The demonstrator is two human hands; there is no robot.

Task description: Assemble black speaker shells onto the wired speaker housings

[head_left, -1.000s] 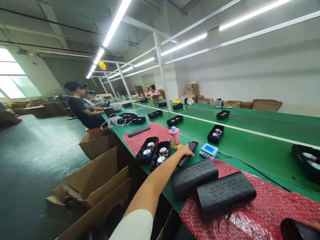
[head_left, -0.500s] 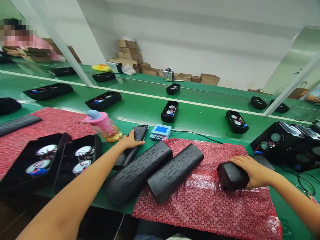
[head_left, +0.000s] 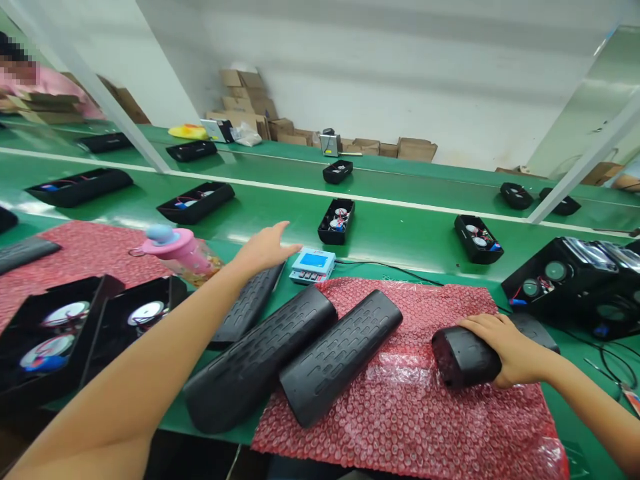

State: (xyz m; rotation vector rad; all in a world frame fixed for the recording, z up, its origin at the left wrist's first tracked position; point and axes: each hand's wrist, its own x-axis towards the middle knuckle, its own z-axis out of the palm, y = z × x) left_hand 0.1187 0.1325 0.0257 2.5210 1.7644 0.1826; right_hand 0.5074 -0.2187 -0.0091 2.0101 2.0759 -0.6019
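My left hand [head_left: 267, 250] hovers open, index finger and thumb apart, just left of a small light-blue device with a screen [head_left: 314, 265]. Beneath my left wrist lies a black textured speaker grille [head_left: 250, 303]. Two black speaker housings with slotted fronts lie side by side: the nearer-left housing [head_left: 265, 360] and the right housing [head_left: 345, 353], which rests partly on red bubble wrap [head_left: 400, 433]. My right hand [head_left: 513, 347] is wrapped over the top of another black speaker housing [head_left: 463, 357] on the wrap's right side.
Open speaker shells with wired drivers [head_left: 337, 221] stand along the green surface beyond. Two more shells [head_left: 55, 340] sit at left, near a pink-lidded bottle [head_left: 180, 250]. Stacked black speakers [head_left: 565, 287] and cables are at right. White posts [head_left: 585, 160] rise beyond; a person in pink is far left.
My left hand has lifted off the black grille and moved up and forward, fingers spreading. My right hand stays on its speaker housing. The view has shifted slightly.
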